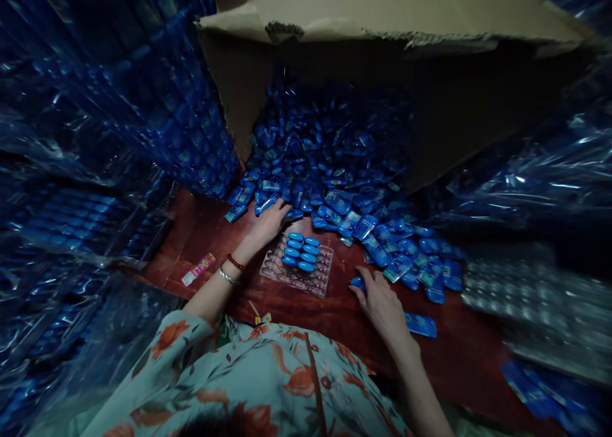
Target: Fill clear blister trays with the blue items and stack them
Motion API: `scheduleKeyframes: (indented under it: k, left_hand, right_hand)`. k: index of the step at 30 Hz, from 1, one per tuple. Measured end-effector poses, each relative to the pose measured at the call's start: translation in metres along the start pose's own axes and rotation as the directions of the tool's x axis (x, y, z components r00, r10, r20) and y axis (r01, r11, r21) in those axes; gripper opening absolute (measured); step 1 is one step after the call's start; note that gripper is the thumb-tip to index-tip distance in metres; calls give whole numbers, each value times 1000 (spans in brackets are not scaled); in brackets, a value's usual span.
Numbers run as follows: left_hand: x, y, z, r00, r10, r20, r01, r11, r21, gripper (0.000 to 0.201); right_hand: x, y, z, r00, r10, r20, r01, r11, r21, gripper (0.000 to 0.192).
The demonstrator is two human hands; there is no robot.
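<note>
A clear plastic tray with rows of moulded cavities lies on the reddish-brown table before me. Several glossy blue containers stand in it in two columns. My left hand is beyond the tray's far left corner, its fingers curled down on a small blue container at the pile's edge. To the right of the tray, my right hand has thumb and fingers closed around another blue container, partly hidden by the fingers. One labelled blue container lies flat beside my right wrist.
A big cardboard box lies open towards me, with a heap of blue containers spilling onto the table. Plastic-wrapped stacks rise at left. Empty clear trays are stacked at right. A pink-and-yellow strip lies left.
</note>
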State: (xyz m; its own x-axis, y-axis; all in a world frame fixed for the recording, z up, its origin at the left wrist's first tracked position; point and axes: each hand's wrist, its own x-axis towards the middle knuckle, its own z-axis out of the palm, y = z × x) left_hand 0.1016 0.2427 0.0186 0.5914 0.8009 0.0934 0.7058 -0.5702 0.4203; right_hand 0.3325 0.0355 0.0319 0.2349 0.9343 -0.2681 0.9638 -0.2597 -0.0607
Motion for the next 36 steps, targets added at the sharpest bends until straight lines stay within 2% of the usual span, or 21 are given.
scheduleKeyframes:
  k: [2,4,7,9,11,15,18,20,22,25,28,30,33,36]
  left_hand:
    - [-16,-5,-7,996,-40,-83,29,992,-127,25]
    - [-44,-8,-14,973,-129,-191,74,960,-269,29]
    - [-97,-2,-21,914,-296,-279,179,909,-377,28]
    - [-129,10,-20,894,-287,-343,160,922,-353,22]
    - [-150,26,-15,900,-207,-384,80,944,-321,17]
    - [-158,46,0,915,-81,-395,-39,957,-287,21]
    - [-150,45,8,941,28,-336,-116,963,-243,30]
    - [-145,42,9,951,150,-272,-204,962,-184,35]
    - [-141,41,7,943,259,-208,-288,949,-126,37]
    - [-134,47,1,931,352,-96,-358,932,-55,33]
    - [-126,52,-2,919,395,12,-395,919,17,30]
    - [-124,51,0,918,395,43,-397,916,55,31]
    - [-131,44,9,925,380,-7,-377,919,114,36]
    - [-143,36,18,927,338,-162,-321,939,124,40]
  right_hand:
    - [-2,1,1,998,-33,-54,39,994,107,24]
    - [-7,1,0,986,-19,-167,70,949,306,24]
    - [-15,-10,0,965,-22,-262,188,754,629,27]
    - [-17,-27,3,951,-100,-293,288,629,722,23]
    - [-16,-45,10,907,-193,-374,414,573,707,20]
    - [-9,-60,25,770,-360,-527,625,589,512,28]
    - [-6,-55,25,693,-500,-519,700,640,317,35]
    - [-6,-53,18,672,-575,-467,712,676,191,39]
    - [-6,-55,7,671,-633,-387,709,701,82,38]
    - [-3,-66,-9,669,-694,-267,709,703,-50,30]
    - [1,-78,-18,669,-716,-198,714,694,-97,27]
    - [3,-80,-20,676,-712,-191,708,699,-97,29]
    - [0,-74,-12,696,-682,-226,685,725,-76,37]
    - [-16,-50,5,776,-542,-322,582,813,32,45]
